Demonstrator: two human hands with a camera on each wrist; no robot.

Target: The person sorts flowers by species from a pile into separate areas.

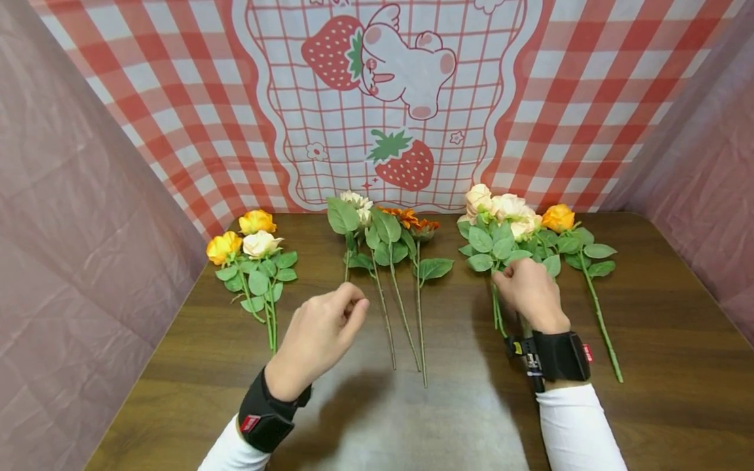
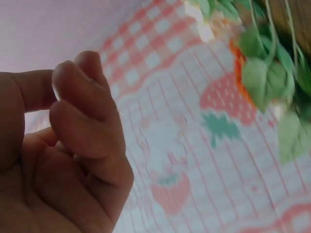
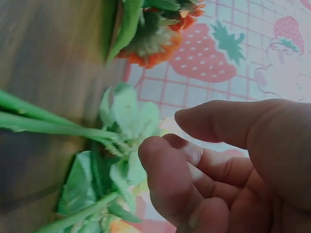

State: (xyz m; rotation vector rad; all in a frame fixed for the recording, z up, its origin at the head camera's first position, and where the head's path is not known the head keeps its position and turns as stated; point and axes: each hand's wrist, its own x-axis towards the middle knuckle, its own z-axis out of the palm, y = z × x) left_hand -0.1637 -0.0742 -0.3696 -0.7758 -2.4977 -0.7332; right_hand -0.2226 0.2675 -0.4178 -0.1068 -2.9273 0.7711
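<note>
My left hand (image 1: 315, 333) hovers above the table's middle left, fingers loosely curled and holding nothing; the left wrist view shows its fingers (image 2: 87, 131) bent with bare space around them. On the right, my right hand (image 1: 533, 294) is over the stems of a group of pale peach roses (image 1: 509, 209). A gap shows between its thumb (image 3: 214, 119) and index finger in the right wrist view, with nothing pinched. Green stems (image 3: 53, 124) lie just beyond those fingertips. Beside this group, a single orange rose (image 1: 557, 218) has its stem angled toward the front right.
At the left lie two orange roses (image 1: 257, 222) and a cream rose (image 1: 261, 244). Between the groups, a white flower (image 1: 358, 204) and orange flowers (image 1: 423, 227) lie with long thin stems. A checked strawberry cloth (image 1: 206, 85) hangs behind the brown table (image 1: 177, 386).
</note>
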